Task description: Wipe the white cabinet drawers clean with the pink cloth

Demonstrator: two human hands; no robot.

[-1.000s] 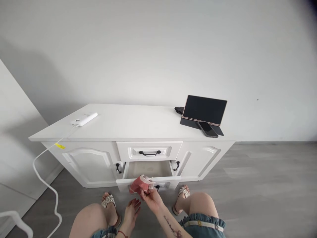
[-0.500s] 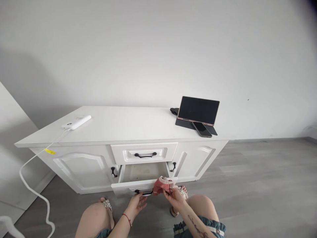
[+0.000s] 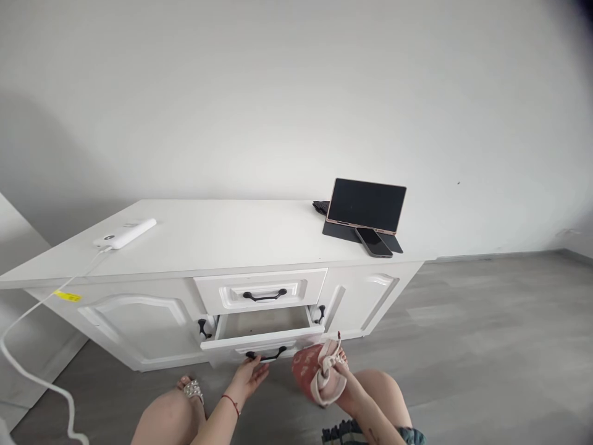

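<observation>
My left hand [image 3: 250,377] is at the black handle [image 3: 273,355] of the lower drawer, its fingertips curled against the handle's left end. That drawer [image 3: 222,342] is pulled partly out, and its visible floor looks bare. To its right, my right hand [image 3: 345,386] grips a red cloth item [image 3: 306,368] with pale trim and a knotted pale band. The cloth hangs in front of the drawer's right corner, above the floor. Part of my right hand is hidden behind it, and I cannot tell exactly what kind of item it is.
The white cabinet [image 3: 231,241] carries a white power bank [image 3: 125,235] with a cable, a tablet on a stand [image 3: 365,205], a phone [image 3: 373,242] and a dark folded item [image 3: 320,207]. The upper drawer [image 3: 262,290] is closed. My knees flank the lower drawer.
My right hand has brought the red cloth down and towards me, and the cloth has turned and spread. The lower drawer looks slightly further in. My left hand stays at its handle.
</observation>
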